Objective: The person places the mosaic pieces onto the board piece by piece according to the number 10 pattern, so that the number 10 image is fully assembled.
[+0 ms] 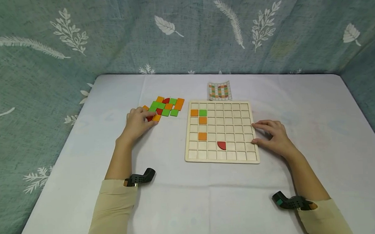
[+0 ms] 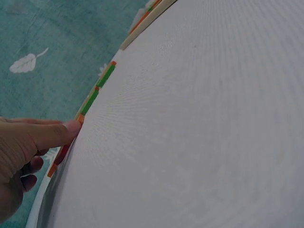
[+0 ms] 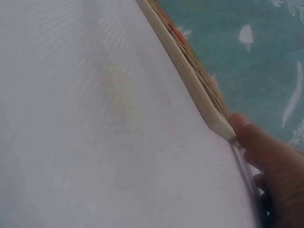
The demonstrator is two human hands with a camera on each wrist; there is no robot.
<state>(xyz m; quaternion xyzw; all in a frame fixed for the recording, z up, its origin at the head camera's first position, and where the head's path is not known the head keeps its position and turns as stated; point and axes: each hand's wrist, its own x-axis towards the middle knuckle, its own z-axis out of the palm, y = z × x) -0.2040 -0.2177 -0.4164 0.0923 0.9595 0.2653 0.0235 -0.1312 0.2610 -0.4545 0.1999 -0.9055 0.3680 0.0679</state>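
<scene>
My left hand [image 1: 137,123] is at the near left side of a cluster of flat tiles. Its thumb and index finger span an orange tile [image 1: 157,118], pinching it at opposite edges. A red tile [image 1: 149,118] lies partly hidden under the fingers. The left wrist view shows the thumb tip right at the tiles' edge. My right hand [image 1: 274,136] rests its thumb and fingers against the right edge of a wooden grid board [image 1: 238,161]. On the board lie three orange squares, a green square [image 1: 203,113] and a red quarter-circle tile [image 1: 221,145].
Several green, orange and red tiles, among them a green tile [image 1: 174,112], lie left of the board. A small printed pattern card [image 1: 220,91] lies behind the board. The white-covered table [image 1: 178,207] backs onto a green leaf-patterned curtain [image 1: 184,38].
</scene>
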